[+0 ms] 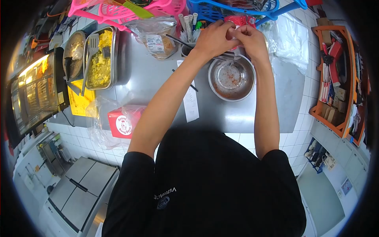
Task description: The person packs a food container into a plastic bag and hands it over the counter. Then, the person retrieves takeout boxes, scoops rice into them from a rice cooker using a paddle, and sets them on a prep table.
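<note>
- Red packet: it is at the far side of the steel table, right by the fingertips of both hands.
- At the far left is an oven with a glass front.
- Next comes a metal tray of yellow food, with a slotted spatula lying in it.
- A yellow board is just below the tray.
- A red box sits by a clear bag near the left arm.
- A white paper slip lies on the table with a black pen across it.
- The left hand has its fingers bent in, almost closed; I cannot tell if they hold the packet.
- A round steel bowl with orange-red bits inside sits below the hands.
- The right hand has its fingers curled, tips close together; I cannot tell what they hold.
- Clear plastic bags lie to the right.
- An orange shelf stands at the far right.
</note>
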A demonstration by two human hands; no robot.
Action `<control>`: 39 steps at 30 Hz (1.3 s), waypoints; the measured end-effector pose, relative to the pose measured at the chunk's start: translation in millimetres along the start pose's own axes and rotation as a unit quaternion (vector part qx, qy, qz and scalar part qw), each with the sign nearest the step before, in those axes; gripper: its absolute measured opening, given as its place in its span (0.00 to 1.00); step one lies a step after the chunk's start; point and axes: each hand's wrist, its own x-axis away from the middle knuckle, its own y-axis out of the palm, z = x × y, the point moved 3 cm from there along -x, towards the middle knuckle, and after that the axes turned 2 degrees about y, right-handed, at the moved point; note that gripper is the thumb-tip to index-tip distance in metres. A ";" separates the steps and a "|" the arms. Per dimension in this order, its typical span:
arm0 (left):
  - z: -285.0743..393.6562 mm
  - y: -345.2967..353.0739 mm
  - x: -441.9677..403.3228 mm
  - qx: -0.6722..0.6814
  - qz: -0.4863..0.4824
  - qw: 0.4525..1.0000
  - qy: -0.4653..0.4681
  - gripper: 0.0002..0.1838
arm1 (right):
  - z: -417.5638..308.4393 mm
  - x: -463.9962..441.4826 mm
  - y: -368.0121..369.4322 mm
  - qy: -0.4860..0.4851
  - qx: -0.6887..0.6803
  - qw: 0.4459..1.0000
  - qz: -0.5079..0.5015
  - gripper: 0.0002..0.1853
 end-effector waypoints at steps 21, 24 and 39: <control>-28.8 17.4 -3.3 0.014 0.025 0.995 0.099 0.23 | -87.8 64.8 -58.0 -0.099 -0.065 0.991 -0.054 0.14; -12.5 1.9 -5.4 0.087 -0.061 0.994 0.018 0.22 | -51.2 32.7 -45.5 -0.070 0.226 0.960 -0.147 0.14; -12.7 -1.5 -3.6 0.100 -0.067 0.993 -0.008 0.21 | -20.6 9.4 11.0 -0.061 0.412 0.907 0.070 0.14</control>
